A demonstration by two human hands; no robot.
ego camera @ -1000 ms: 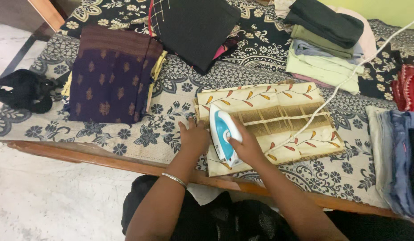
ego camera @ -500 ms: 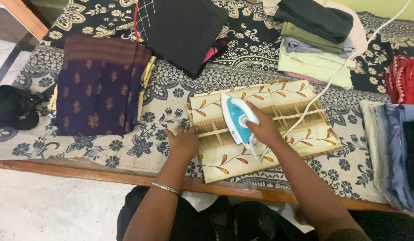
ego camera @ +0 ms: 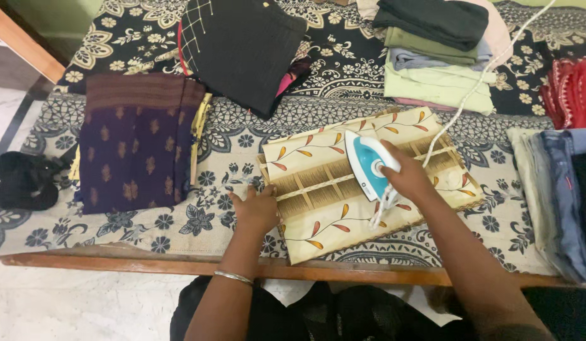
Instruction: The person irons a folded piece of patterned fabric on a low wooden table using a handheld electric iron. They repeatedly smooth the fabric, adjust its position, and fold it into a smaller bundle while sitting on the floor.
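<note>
A folded cream cloth (ego camera: 318,224) with a red and yellow leaf print and brown striped bands lies on the patterned bedsheet (ego camera: 179,227) near the front edge. My right hand (ego camera: 408,177) grips the handle of a white and teal electric iron (ego camera: 363,163), which rests flat on the middle of the cloth. Its white cord (ego camera: 476,88) runs up to the top right. My left hand (ego camera: 258,210), a thin bangle on the wrist, presses flat on the cloth's left edge.
A folded dark purple cloth (ego camera: 134,142) lies to the left, a black garment (ego camera: 242,47) behind. Stacked folded clothes (ego camera: 438,57) sit at the back right, a red cloth (ego camera: 570,91) and denim pile (ego camera: 558,196) on the right. A wooden edge (ego camera: 179,265) fronts the surface; a black bundle (ego camera: 18,180) lies far left.
The iron has slid from the near left part of the cream cloth up and right to its middle. My left hand stays on the cloth's left edge.
</note>
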